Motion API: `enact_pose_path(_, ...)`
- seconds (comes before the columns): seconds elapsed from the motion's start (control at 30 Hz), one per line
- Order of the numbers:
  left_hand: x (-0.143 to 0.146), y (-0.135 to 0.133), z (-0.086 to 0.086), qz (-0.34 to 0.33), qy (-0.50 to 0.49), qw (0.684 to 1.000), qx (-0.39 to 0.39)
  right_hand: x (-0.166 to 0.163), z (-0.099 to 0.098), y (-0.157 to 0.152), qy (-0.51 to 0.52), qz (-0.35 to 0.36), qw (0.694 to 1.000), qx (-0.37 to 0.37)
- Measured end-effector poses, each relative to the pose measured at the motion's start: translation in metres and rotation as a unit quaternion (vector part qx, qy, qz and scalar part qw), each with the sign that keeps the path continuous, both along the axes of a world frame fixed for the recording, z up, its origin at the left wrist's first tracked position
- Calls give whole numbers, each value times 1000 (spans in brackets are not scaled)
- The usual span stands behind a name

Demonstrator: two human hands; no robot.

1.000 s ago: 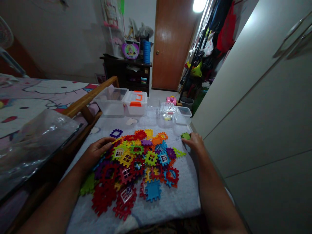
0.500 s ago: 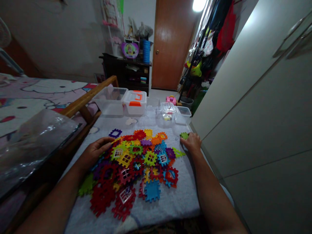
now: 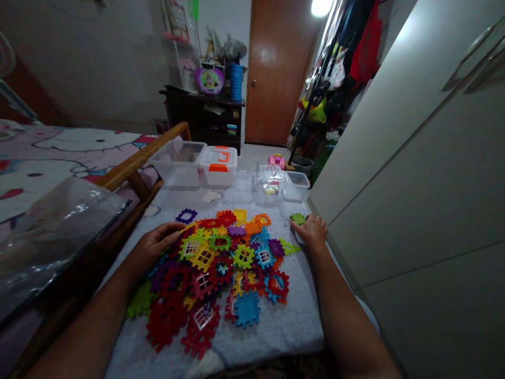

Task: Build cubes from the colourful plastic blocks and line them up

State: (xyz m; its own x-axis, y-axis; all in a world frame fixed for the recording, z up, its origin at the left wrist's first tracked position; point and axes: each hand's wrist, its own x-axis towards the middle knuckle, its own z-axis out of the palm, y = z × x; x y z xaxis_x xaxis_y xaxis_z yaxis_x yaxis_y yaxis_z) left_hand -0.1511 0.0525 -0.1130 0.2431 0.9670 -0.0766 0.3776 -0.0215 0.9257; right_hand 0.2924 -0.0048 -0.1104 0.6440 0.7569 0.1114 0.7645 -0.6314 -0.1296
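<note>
My left hand (image 3: 161, 241) is at the left side of a heap of colourful plastic interlocking building tiles (image 3: 221, 242). Its fingers are closed on a yellow building tile (image 3: 187, 228), seen nearly edge-on. Beyond the heap's right side, my right hand (image 3: 314, 230) grips a green building tile (image 3: 298, 218) between thumb and fingers, low over the cloth. Some tiles in the heap have white window frames, such as a light-blue window tile (image 3: 264, 256). A purple frame tile (image 3: 187, 216) lies at the back left, and a plain blue tile (image 3: 246, 309) in front.
Along the far edge of the cloth-covered table (image 3: 292, 316) stand a large clear bin (image 3: 181, 171), an orange-latched box (image 3: 218, 176) and smaller clear containers (image 3: 295, 184). A wooden bed rail (image 3: 145, 153) borders the left, a pale cabinet (image 3: 418, 173) the right.
</note>
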Motion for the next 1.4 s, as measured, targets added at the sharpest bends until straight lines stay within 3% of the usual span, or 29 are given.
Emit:
enact_pose_path(0.43, -4, 4, -10, 3, -2, 1000, -4, -8, -3, 2, -30, -10, 999, 22)
enact_pose_path(0.73, 4, -2, 4, 19, -3, 1000, 19, -2, -5, 8, -26, -22, 999, 29)
enact_pose_path(0.93, 3, -2, 3, 13, 0, 1000, 8, -2, -8, 6, -14, -27, 999, 26)
enact_pose_path(1.03, 4, -3, 3, 12, -2, 1000, 5, -3, -3, 4, -7, -15, 998, 62)
enact_pose_path(1.1, 4, -4, 3, 15, -8, 1000, 5, -9, 4, 3, 3, 56, 993, 105)
enact_pose_path(1.17, 5, -4, 3, 19, -12, 1000, 4, -20, 11, 2, 43, 187, 973, 129)
enact_pose_path(1.3, 3, -2, 1, 15, -13, 1000, 11, -50, 16, 2, 156, 430, 883, 103)
enact_pose_path(1.4, 2, -1, -2, 14, -15, 1000, 15, -66, 8, 5, 185, 501, 840, 91)
